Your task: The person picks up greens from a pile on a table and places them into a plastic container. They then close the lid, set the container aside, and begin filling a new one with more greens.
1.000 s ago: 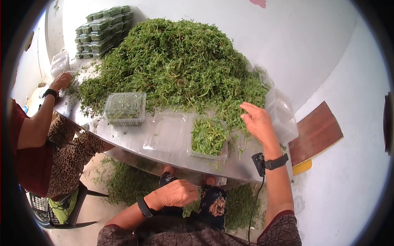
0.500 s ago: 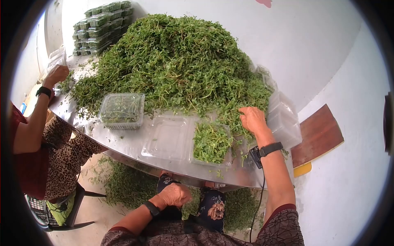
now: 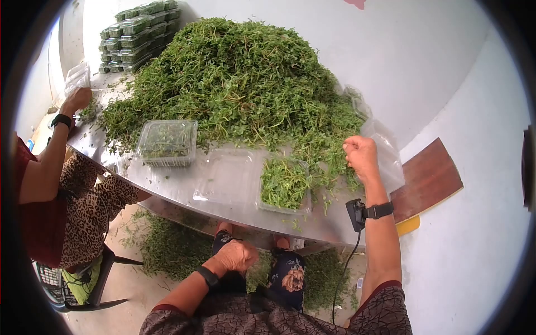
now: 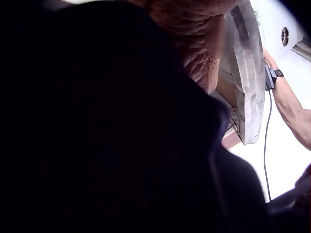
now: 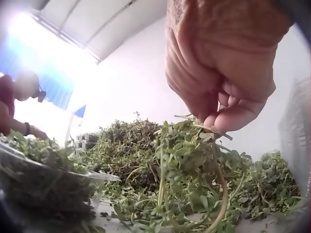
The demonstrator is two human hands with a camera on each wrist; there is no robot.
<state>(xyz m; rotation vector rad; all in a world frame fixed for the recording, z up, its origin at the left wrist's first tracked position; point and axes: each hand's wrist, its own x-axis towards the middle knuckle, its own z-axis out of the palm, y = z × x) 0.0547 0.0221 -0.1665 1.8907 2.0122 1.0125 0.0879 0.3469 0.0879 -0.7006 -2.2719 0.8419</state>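
In the right wrist view, my right hand point(image 3: 362, 159) pinches leafy green sprigs point(image 5: 187, 153) between thumb and fingers, their stems hanging down. This hand is at the right end of a large heap of greens point(image 3: 234, 89). To its left, an open clear plastic box point(image 3: 285, 184) holds a layer of cut greens, its lid point(image 3: 226, 177) folded flat on the table. My left hand point(image 3: 237, 255) hangs loosely curled over my knee, below the table edge, with nothing visible in it; the left wrist view is mostly dark cloth.
A closed box of greens point(image 3: 167, 142) sits left of the lid. Filled boxes point(image 3: 139, 36) are stacked at the back left; empty clear boxes point(image 3: 385, 153) lean at the right. Another person's hand point(image 3: 77, 100) works at the far left. Greens also lie under the metal table point(image 3: 167, 192).
My right hand, spread at first, has closed its fingers on sprigs at the heap's edge and shifted right. My left hand has moved slightly left. The other person's hand has moved slightly up and left.
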